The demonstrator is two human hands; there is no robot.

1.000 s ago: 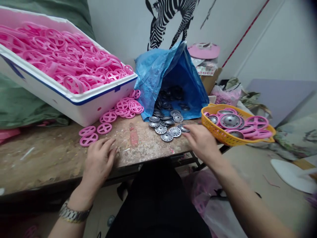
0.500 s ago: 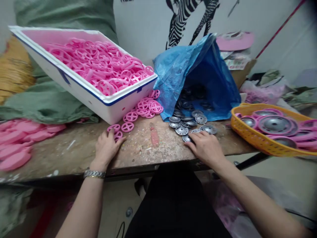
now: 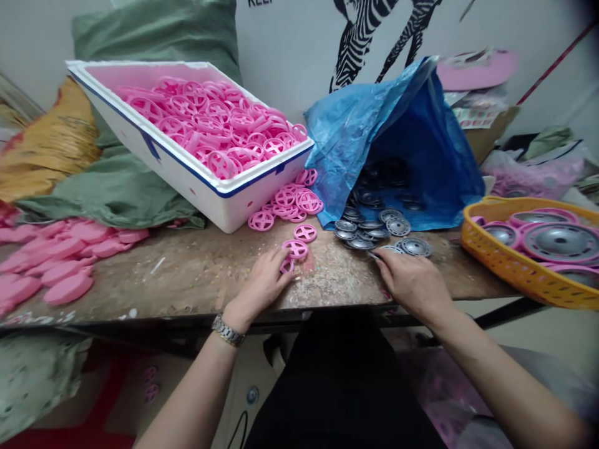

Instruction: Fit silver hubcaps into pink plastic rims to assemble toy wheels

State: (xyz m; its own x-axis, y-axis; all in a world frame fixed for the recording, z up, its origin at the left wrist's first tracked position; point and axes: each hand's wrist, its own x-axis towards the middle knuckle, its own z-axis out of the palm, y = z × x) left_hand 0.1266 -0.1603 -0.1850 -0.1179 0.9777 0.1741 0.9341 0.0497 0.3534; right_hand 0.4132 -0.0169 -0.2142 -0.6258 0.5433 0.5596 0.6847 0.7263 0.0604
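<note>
Head: left hand (image 3: 262, 282) at pink wheels (image 3: 296, 249), right hand (image 3: 415, 282) on disc (image 3: 373, 254)

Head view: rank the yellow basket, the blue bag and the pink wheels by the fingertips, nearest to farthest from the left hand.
1. Pink wheels: right at the left hand.
2. Blue bag: ahead, to its right.
3. Yellow basket: far right, past the right hand.

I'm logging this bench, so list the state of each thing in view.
White foam box, open, heaped with pink spoked rings
Blue plastic bag, open, gray discs spilling out
Yellow basket, holding pink-rimmed wheels
Left hand, at loose rings, grip unclear
Right hand, at discs, grip unclear
</note>
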